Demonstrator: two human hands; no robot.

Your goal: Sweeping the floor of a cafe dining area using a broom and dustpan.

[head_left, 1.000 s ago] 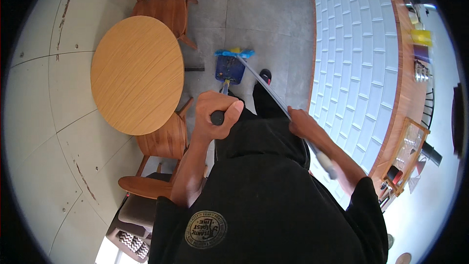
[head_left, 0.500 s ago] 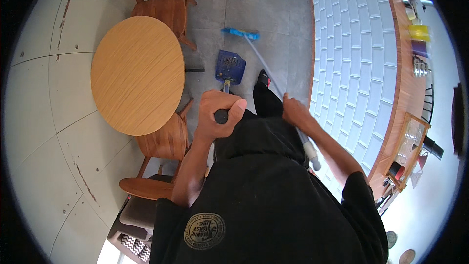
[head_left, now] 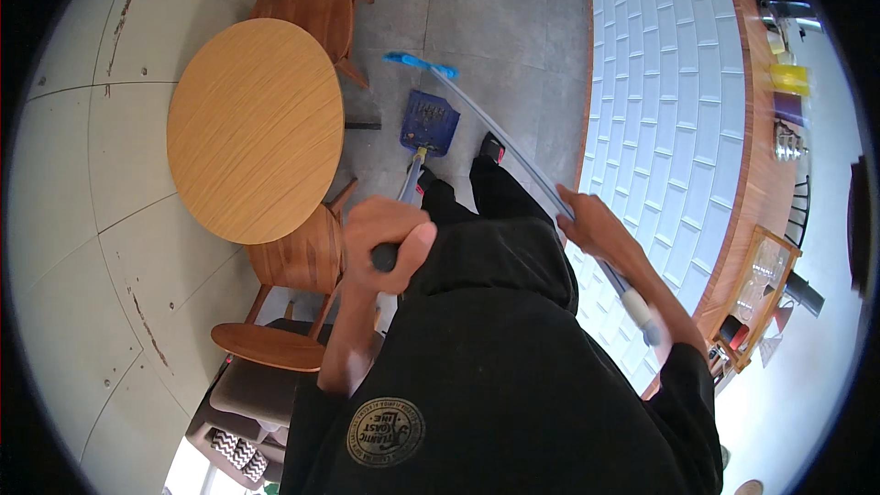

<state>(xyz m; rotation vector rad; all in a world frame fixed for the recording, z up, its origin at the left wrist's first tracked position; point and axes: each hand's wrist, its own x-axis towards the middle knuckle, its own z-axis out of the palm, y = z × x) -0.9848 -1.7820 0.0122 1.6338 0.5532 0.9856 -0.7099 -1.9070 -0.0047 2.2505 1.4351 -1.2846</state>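
My left hand (head_left: 389, 243) is closed round the dark grip at the top of a long-handled dustpan (head_left: 428, 122). Its blue pan rests on the grey floor in front of my feet, with some debris in it. In my right hand (head_left: 594, 227) is the grey pole of a broom (head_left: 507, 142), held partway along and slanting from lower right to upper left. The blue broom head (head_left: 421, 64) is on the floor just beyond the pan, apart from it.
A round wooden table (head_left: 257, 131) stands at the left, with wooden chairs (head_left: 307, 20) around it. On the right runs a counter faced with pale tiles (head_left: 660, 128), carrying a wooden rack (head_left: 755, 298) and other items. Grey floor (head_left: 486, 0) stretches ahead.
The broom head has moved left past the pan's far edge, and my right hand has shifted right and slightly down. My left hand has moved left and down, tilting the dustpan handle.
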